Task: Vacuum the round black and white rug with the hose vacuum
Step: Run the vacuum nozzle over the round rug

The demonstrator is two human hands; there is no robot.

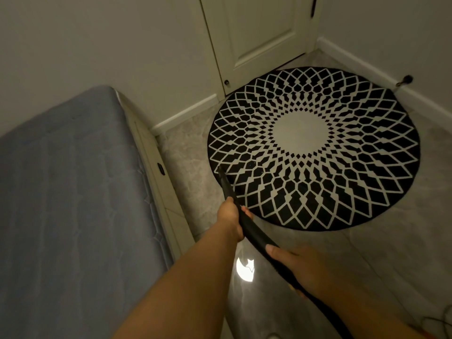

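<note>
Head view: I see the round rug (314,148) at centre right of the frame, on the floor (391,241) before a door (256,33). My left hand (231,220) curls its fingers round the black hose (254,232), whose nozzle (223,178) touches the rug's lower-left edge. My right hand (297,266) grips the hose lower down. A mattress (73,192) fills the left.

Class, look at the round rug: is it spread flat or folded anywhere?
Spread flat: the rug shows its full circular outline and unbroken pattern on the floor.
</note>
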